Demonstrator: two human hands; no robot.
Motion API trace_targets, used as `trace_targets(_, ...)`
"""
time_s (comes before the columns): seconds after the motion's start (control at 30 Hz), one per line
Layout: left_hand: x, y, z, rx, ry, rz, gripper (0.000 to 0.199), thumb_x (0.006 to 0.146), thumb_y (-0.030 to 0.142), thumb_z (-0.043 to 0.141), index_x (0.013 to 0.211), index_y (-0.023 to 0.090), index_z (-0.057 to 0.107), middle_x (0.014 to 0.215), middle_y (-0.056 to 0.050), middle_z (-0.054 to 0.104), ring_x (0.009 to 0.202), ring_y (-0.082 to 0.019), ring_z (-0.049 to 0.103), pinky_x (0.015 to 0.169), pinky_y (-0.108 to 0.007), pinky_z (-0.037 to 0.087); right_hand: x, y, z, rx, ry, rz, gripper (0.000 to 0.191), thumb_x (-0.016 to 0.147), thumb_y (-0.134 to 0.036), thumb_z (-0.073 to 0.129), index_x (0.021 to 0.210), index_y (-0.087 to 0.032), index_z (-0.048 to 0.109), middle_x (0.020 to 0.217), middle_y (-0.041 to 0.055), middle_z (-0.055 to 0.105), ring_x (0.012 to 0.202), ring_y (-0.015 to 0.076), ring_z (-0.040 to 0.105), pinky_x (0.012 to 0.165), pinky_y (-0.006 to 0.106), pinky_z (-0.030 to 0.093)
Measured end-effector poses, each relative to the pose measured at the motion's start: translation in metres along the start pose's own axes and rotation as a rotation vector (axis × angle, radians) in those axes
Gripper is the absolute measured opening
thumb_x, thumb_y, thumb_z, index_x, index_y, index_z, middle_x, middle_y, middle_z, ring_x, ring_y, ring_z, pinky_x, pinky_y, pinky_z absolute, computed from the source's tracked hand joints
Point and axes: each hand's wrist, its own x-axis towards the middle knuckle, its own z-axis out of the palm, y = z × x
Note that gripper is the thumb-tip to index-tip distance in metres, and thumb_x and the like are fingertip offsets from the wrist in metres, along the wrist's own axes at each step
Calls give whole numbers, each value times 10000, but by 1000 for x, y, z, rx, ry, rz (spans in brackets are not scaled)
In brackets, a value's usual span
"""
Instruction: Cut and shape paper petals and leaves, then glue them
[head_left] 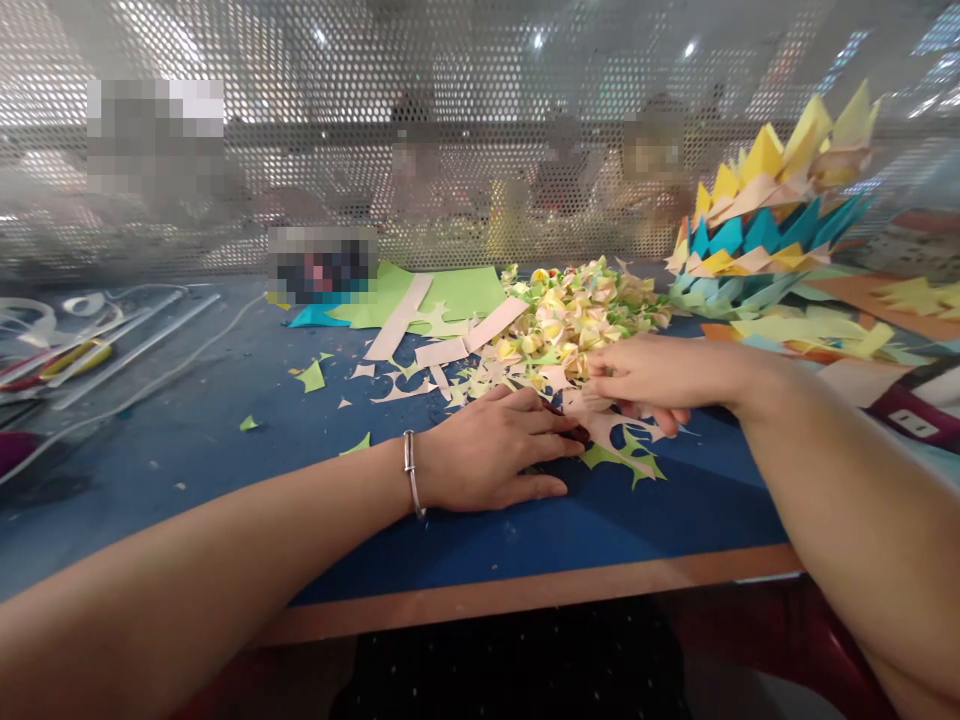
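- Centrally, the pink cut-out paper (607, 425) lies on the counter (450, 550), between mid-depth and the front edge, overlapping a green offcut (646, 462); a dark red item (577, 434), partly hidden, shows beside it at the left fingertips.
- Left hand (499, 450): palm down, fingers extended with narrow gaps, the tips over the dark red item; whether the grip closes on it cannot be told.
- Right hand (645, 375): above the pink paper, fingers bent; its grip is partly hidden, so its opening and any hold cannot be told.
- Beyond the hands: a heap of small folded paper pieces (577, 315), reaching toward the rear edge.
- Left of the heap: pink strips (401, 318), partly over light green sheets (457, 290) near the rear edge; green scraps (311, 376) lie nearer the left.
- Toward the rear right corner: a tiered paper construction (765, 230) with yellow, pink and blue points; loose coloured paper (825, 335) lies before it.
- Toward the left edge: clear rods (139, 350) and a yellow-handled tool (79, 362).
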Motion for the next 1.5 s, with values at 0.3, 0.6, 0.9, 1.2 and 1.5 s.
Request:
trace_targets(0.3, -1, -1, 3, -4, 39, 5, 419, 979, 422, 533, 1328, 209, 626, 1442, -52, 589, 1170, -274, 547, 981, -417, 417, 2, 0, 0, 70, -4, -191, 264, 907, -421, 521, 750, -214, 471, 711, 8, 658, 447, 111, 570, 483, 268, 436)
trace_targets(0.6, -1, -1, 3, 23, 13, 1, 426, 994, 436, 501, 1333, 206, 617, 1455, -51, 575, 1201, -279, 519, 1000, -409, 398, 3, 1, 1, 159, -7, -185, 187, 838, -371, 609, 754, -213, 555, 703, 5, 651, 473, 120, 575, 452, 255, 437)
trace_targets(0.9, 0, -3, 3, -91, 87, 1, 329, 989, 377, 531, 1240, 210, 661, 1359, -58, 651, 1172, -270, 566, 1008, -426, 406, 3, 7, -2, 261, 166, -351, 196, 814, -354, 645, 705, -201, 588, 578, 8, 637, 521, 143, 596, 508, 279, 448)
trace_targets(1.2, 6, -15, 1, -346, 610, -334, 490, 838, 207, 639, 1304, 138, 504, 1270, -149, 643, 1102, -235, 616, 932, -373, 492, -5, -1, -1, 219, 481, -530, 295, 842, -518, 662, 793, -229, 646, 708, 20, 636, 640, 167, 567, 588, 321, 392)
trace_targets(1.5, 9, -35, 7, -634, 519, -562, 75, 793, 203, 648, 728, 185, 614, 659, -3, 600, 596, -122, 522, 570, -285, 409, 5, -12, 13, 353, 723, -632, 170, 865, -392, 674, 820, -231, 642, 723, 14, 629, 648, 164, 581, 585, 317, 450)
